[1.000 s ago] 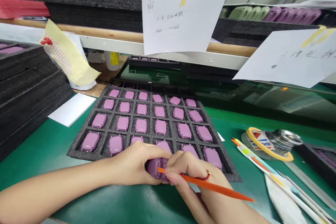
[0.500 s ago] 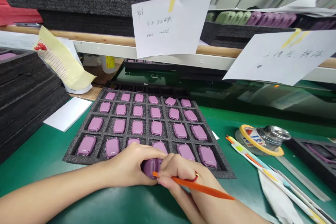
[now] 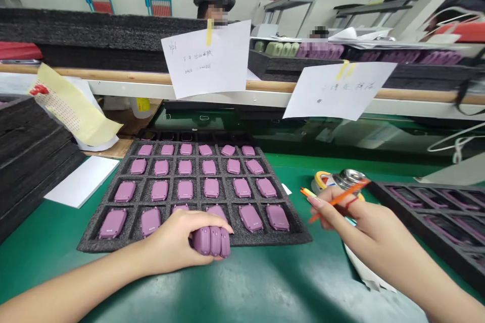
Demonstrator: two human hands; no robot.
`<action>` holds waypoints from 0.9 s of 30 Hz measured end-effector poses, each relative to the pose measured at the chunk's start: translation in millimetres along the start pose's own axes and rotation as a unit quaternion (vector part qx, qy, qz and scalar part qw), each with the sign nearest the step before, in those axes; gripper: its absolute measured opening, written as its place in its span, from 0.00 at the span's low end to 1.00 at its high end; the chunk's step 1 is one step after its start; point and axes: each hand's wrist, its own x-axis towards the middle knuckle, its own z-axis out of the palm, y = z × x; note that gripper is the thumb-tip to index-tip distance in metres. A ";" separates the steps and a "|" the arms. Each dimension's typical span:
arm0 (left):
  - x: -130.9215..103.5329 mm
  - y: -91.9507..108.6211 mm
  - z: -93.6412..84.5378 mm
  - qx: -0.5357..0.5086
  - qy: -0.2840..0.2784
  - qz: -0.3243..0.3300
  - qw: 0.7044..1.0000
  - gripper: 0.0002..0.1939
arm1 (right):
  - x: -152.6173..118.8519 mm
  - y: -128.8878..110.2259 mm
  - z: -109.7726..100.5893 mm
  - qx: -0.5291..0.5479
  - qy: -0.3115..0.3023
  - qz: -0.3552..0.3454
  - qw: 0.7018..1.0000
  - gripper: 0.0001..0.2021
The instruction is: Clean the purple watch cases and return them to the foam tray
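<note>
Several purple watch-like cases (image 3: 215,241) are stacked side by side in my left hand (image 3: 182,239), fingers wrapped round them, at the front edge of the foam tray. An orange stick (image 3: 343,194) is pinched in my right hand (image 3: 352,212), which is over at the right, beside the glass jar (image 3: 350,177) and the striped sticks (image 3: 308,193). Rows of purple cases (image 3: 185,189) lie in the compartments of the black foam tray (image 3: 265,238). My left hand partly covers cases in its front row.
Stacked black foam (image 3: 30,161) stands at the left, near white paper (image 3: 81,181). A second tray (image 3: 394,186) is at the right, a white cloth (image 3: 366,267) under my right forearm. Paper notes (image 3: 210,60) hang from the shelf (image 3: 265,97). A person (image 3: 214,0) is beyond it.
My right hand has moved away from the cases in my left hand, to the right, with the orange stick. My left hand still grips the cases. The view has tilted up and shifted right.
</note>
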 end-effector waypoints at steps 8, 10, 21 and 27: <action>-1.1 -6.6 3.3 0.044 0.017 -0.010 0.999 0.20 | -26.1 42.1 14.2 -0.189 -0.137 0.132 0.963 0.24; -0.5 -7.9 3.9 0.058 0.018 -0.004 0.998 0.20 | -25.9 47.4 13.0 -0.222 -0.111 0.140 0.958 0.20; 0.8 0.9 1.7 0.014 -0.006 0.012 1.000 0.24 | -28.4 93.7 16.3 -0.295 -0.056 0.095 0.949 0.07; -0.8 2.3 -0.8 0.003 -0.016 0.021 1.000 0.24 | -32.4 109.7 -1.6 -0.265 -0.071 0.052 0.960 0.08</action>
